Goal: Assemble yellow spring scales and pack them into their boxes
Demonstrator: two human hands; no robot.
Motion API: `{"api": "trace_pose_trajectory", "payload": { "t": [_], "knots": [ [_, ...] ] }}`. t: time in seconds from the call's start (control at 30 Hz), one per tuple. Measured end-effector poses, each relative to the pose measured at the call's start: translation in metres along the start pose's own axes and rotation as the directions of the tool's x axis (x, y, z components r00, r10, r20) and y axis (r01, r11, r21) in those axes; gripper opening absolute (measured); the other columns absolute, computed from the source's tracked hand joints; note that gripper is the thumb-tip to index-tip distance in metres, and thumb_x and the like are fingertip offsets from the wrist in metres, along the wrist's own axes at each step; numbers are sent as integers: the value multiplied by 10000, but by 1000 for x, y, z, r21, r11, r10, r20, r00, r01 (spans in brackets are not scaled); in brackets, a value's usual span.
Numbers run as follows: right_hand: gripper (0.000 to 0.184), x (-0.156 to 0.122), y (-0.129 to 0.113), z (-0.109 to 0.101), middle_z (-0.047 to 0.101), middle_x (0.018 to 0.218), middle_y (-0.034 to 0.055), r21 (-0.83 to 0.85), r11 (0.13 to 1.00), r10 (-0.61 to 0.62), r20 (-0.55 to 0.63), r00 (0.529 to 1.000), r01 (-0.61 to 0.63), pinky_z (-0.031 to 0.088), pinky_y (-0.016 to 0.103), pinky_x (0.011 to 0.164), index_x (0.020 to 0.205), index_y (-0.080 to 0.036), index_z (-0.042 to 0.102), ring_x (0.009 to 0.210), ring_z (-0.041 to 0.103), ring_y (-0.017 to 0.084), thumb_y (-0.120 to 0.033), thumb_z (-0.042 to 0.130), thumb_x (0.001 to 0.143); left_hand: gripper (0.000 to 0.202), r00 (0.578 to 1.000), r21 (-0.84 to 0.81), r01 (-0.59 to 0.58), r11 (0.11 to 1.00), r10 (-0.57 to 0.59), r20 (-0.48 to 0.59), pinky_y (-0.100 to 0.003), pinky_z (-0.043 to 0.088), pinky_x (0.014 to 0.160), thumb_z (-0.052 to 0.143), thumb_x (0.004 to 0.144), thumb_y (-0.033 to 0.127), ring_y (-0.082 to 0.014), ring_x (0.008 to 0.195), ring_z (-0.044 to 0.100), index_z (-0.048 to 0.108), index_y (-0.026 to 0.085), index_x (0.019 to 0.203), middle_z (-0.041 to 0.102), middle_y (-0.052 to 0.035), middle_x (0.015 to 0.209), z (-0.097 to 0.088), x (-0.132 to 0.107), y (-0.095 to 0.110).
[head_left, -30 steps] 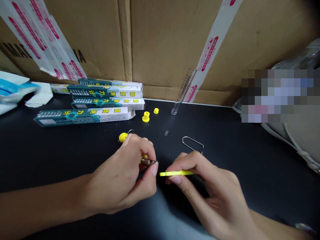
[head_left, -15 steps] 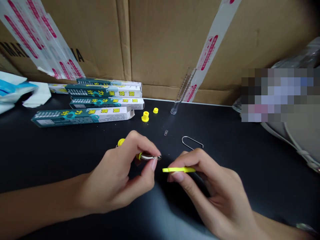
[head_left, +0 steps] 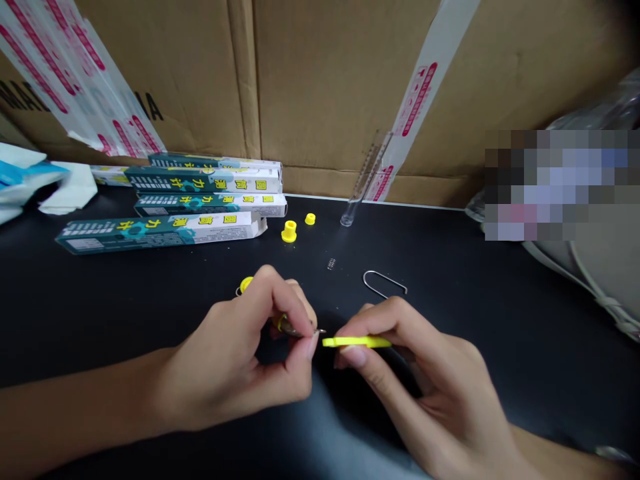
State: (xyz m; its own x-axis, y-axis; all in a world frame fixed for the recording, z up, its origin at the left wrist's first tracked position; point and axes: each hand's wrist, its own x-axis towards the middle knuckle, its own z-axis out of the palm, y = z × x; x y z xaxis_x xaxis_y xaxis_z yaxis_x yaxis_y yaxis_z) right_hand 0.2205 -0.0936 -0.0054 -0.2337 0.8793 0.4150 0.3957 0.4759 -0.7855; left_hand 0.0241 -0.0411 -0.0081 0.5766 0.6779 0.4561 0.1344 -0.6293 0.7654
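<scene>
My left hand (head_left: 235,360) is closed, with thumb and index finger pinching a metal spring (head_left: 294,327) near its end. A small wire loop pokes out past the fingertips towards the right. Behind that hand a yellow cap (head_left: 247,285) with a wire ring shows, partly covered by the knuckles. Between the thumb and fingers of my right hand (head_left: 435,380) lies a flat yellow plastic strip (head_left: 367,341), held level. Its left tip is close to the wire loop; a narrow gap separates them. The palm side of both hands hides the rest of these parts.
Beyond the hands lie a U-shaped wire hook (head_left: 387,278), a tiny spring (head_left: 331,264), and two yellow plugs (head_left: 289,232). A clear tube (head_left: 360,190) leans on the cardboard box (head_left: 320,87). Several printed cartons (head_left: 160,233) are at left, a grey bag (head_left: 605,260) at right.
My left fingertips and the spring's wire loop have moved slightly down, level with the yellow strip's tip. The loop has turned flatter. My right hand is nearly unmoved.
</scene>
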Motion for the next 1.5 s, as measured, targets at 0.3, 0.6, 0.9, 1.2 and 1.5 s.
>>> {"api": "trace_pose_trajectory", "payload": {
  "t": [0.3,0.6,0.9,1.2,1.5],
  "knots": [
    [144,0,0,-1,671,894,-1,50,996,68,78,995,-72,512,189,656,1085,-208,560,733,650,93,-147,466,994,268,996,38,14,999,-17,82,-234,491,641,544,861,89,-88,687,587,425,275,1014,544,58,828,-5,-4,-2],
    [117,0,-12,-4,613,797,-20,-62,997,62,189,980,-51,490,195,579,1047,-221,477,594,569,95,-138,433,978,284,988,44,-47,998,40,147,-249,483,664,537,875,63,-103,746,590,426,265,1042,549,38,882,-6,-5,-3],
    [110,0,-8,1,624,787,-6,-37,999,3,129,992,1,485,187,586,964,-206,539,605,566,94,-113,479,967,323,973,-53,-130,990,138,183,-252,471,718,504,882,4,-85,754,549,392,251,1058,527,31,910,-5,-2,-5],
    [90,0,-6,1,609,777,-14,-27,1000,14,157,987,-10,461,182,554,962,-201,548,597,540,89,-147,477,968,275,962,67,-226,972,212,169,-279,409,706,464,869,-3,-83,637,443,373,245,944,470,75,737,-8,1,-5],
    [70,0,-5,1,587,763,-39,-53,999,19,150,988,-11,421,183,523,1001,-202,538,597,532,79,-152,512,959,208,961,264,-187,946,120,249,-260,417,668,419,851,36,-94,601,461,397,212,743,506,58,676,-7,4,-1]
  ]
}}
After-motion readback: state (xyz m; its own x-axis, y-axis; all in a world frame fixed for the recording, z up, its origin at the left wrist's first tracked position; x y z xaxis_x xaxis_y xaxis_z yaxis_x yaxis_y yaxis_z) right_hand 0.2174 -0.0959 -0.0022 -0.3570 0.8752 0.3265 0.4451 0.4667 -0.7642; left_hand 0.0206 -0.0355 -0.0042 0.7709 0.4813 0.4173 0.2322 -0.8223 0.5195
